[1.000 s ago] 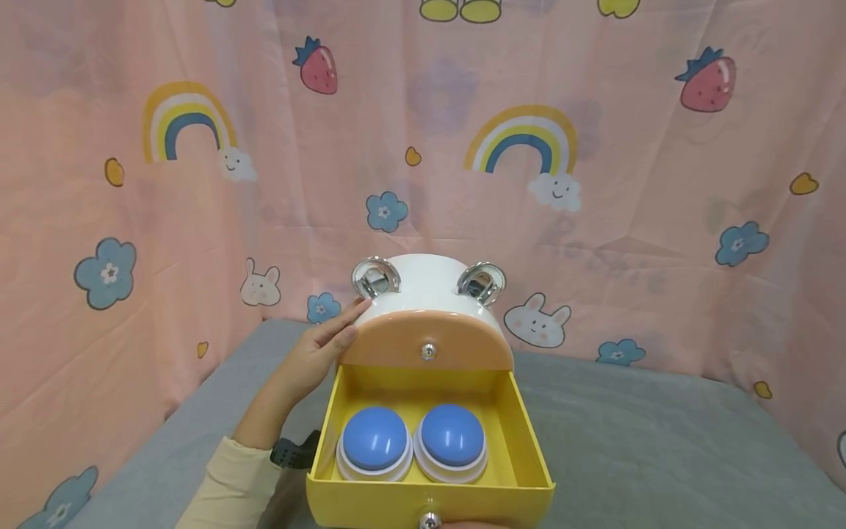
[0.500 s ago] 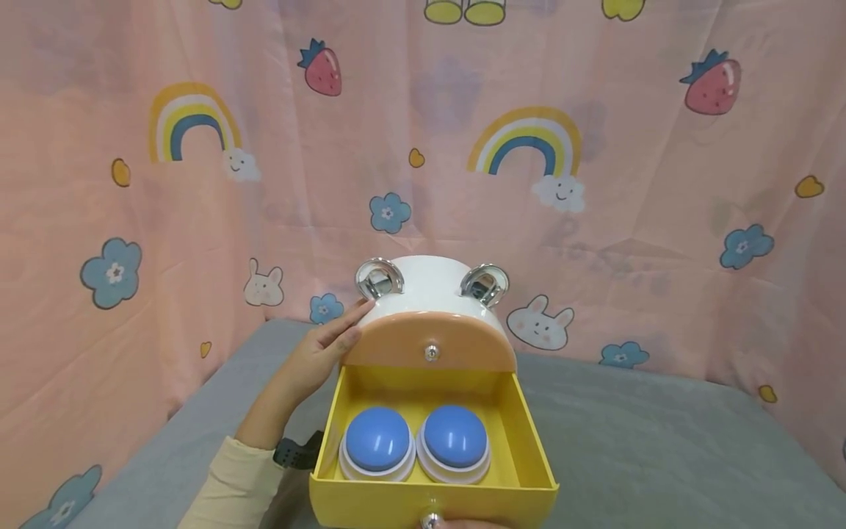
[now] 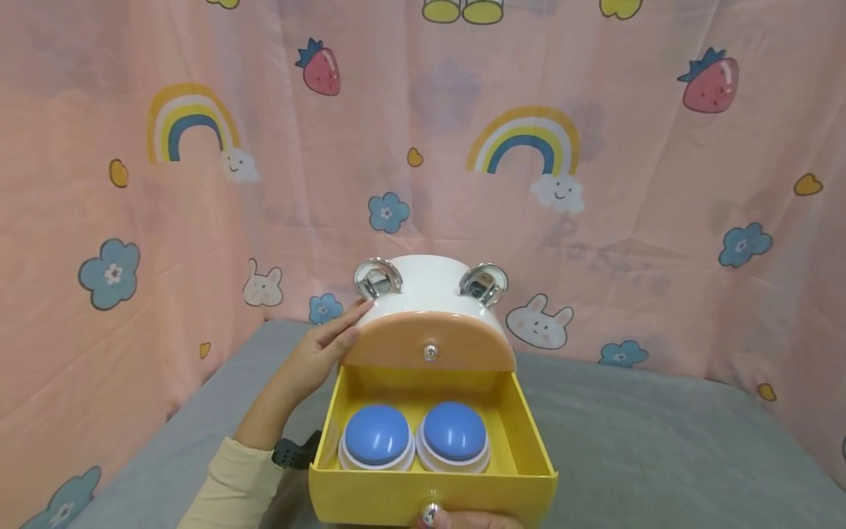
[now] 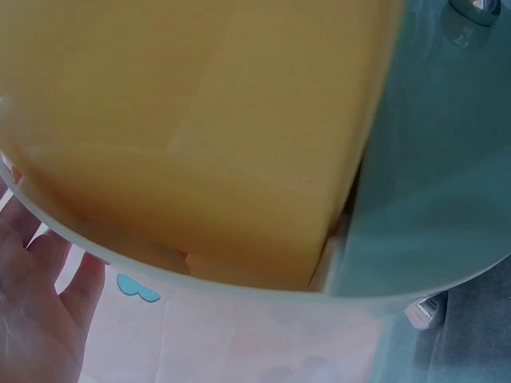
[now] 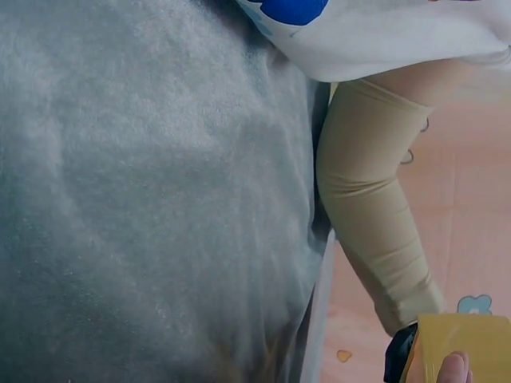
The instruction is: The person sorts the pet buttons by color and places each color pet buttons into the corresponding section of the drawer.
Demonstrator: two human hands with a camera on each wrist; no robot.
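Observation:
A white drawer box [image 3: 432, 283] with silver ears has an orange upper front [image 3: 396, 342] bearing a silver knob. Its yellow drawer [image 3: 370, 496] is pulled out and holds two blue domes [image 3: 377, 433] on pale round bases, side by side. My left hand [image 3: 324, 353] rests against the box's left side with its fingers extended; the left wrist view shows this hand [image 4: 40, 299] beside the box's pale rim. My right hand [image 3: 479, 520] pinches the drawer's silver knob [image 3: 430, 513]. Most of it is hidden below the frame. One fingertip [image 5: 454, 369] shows against yellow in the right wrist view.
Grey cloth [image 3: 661, 441] covers the table around the box. A pink patterned curtain [image 3: 423, 198] hangs behind and at both sides. The left forearm, in a beige sleeve [image 3: 238, 485], runs along the drawer's left side.
The drawer's front edge has risen slightly and hides more of the dome bases. More of my right hand shows at the knob. The left hand keeps its place on the box.

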